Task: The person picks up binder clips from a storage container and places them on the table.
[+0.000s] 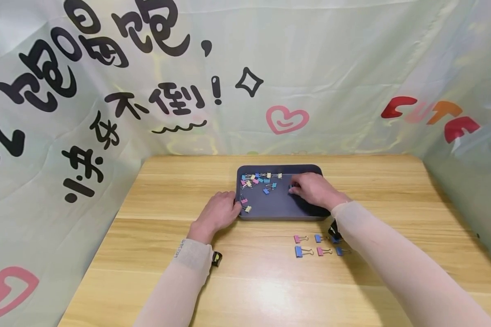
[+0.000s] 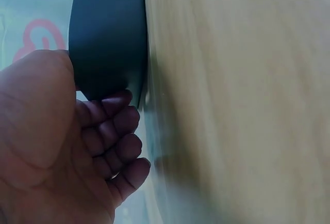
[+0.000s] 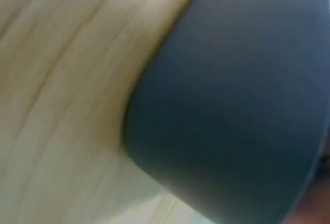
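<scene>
A dark grey tray point(image 1: 278, 216) stands on the wooden table, with several small binder clips point(image 1: 255, 178) in pink, blue, teal and cream mostly in its left part. My left hand point(image 1: 218, 211) grips the tray's left side; in the left wrist view its thumb lies at the rim and its curled fingers touch the outer wall. Inside the tray, right of the loose clips, my right hand point(image 1: 315, 188) pinches a small blue binder clip point(image 1: 291, 187), mostly hidden by the fingers. The right wrist view shows mainly the tray's outer wall point(image 3: 232, 90), with the fingers out of sight.
In front of the tray, pink and blue binder clips point(image 1: 304, 251) lie on the table point(image 1: 249, 281) in two rows, partly covered by the right forearm. A pale printed cloth point(image 1: 335, 68) hangs behind the table and along both sides.
</scene>
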{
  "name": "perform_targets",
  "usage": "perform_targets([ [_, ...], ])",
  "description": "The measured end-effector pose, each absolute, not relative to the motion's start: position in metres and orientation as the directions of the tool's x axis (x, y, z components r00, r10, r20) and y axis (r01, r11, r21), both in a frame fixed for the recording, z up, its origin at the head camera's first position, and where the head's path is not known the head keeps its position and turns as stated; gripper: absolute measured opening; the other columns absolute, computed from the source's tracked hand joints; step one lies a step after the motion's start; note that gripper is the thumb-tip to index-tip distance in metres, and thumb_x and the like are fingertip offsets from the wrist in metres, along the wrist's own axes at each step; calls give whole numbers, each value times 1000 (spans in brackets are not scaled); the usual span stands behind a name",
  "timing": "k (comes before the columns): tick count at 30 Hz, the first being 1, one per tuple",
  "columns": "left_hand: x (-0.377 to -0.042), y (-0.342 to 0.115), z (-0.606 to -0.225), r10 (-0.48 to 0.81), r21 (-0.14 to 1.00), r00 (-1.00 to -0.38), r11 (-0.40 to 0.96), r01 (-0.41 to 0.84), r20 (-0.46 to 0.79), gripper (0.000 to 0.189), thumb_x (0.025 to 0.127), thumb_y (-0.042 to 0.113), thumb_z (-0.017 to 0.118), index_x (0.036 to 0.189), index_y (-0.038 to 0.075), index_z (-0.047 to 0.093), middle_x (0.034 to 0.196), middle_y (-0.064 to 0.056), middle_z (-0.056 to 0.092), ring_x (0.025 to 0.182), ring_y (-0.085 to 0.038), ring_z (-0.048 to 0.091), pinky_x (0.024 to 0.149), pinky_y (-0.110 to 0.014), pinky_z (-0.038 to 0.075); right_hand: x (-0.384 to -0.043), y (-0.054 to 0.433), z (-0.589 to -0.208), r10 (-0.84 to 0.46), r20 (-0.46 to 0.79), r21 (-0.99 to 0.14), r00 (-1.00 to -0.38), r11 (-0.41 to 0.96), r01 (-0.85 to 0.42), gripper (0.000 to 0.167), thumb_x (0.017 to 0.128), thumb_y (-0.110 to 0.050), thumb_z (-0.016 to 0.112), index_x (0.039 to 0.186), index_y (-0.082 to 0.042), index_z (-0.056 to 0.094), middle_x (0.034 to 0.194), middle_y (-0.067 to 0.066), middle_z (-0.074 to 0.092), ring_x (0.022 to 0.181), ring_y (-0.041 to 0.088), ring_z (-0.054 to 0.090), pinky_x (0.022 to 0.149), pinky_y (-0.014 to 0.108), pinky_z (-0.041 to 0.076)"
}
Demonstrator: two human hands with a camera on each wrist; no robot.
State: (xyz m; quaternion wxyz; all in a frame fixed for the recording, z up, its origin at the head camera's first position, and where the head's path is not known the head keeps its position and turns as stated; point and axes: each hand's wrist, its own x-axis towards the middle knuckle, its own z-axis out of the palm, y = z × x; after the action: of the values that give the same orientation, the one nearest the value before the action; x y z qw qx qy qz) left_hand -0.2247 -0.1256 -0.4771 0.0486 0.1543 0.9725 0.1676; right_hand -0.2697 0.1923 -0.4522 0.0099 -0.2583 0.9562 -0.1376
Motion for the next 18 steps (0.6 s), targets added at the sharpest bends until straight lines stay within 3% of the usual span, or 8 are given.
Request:
perform_targets([
  [6,-222,-126,-476,320,353,-947,891,287,-39,41,109,31,45,131,1,63,117,-11,70,103,-26,58,106,-44,51,-255,199,-437,-478,95,-305,-873,821,-483,13,101,-21,73,105,-9,74,82,0,66,73,18,56,71,40,49],
  [12,-222,-125,-477,319,352,-947,891,288,-32,38,109,30,46,128,1,64,115,-10,70,102,-27,59,105,-44,51,-232,214,-422,-465,144,-335,-873,807,-486,22,99,-22,75,114,-5,75,93,4,71,83,20,61,78,44,55],
  [18,-223,-125,-479,321,350,-947,891,290,-33,40,109,30,45,130,1,63,117,-11,70,105,-28,59,108,-44,50,-207,231,-413,-455,159,-334,-876,810,-482,19,98,-20,77,110,-7,75,91,2,69,81,18,59,75,42,53],
])
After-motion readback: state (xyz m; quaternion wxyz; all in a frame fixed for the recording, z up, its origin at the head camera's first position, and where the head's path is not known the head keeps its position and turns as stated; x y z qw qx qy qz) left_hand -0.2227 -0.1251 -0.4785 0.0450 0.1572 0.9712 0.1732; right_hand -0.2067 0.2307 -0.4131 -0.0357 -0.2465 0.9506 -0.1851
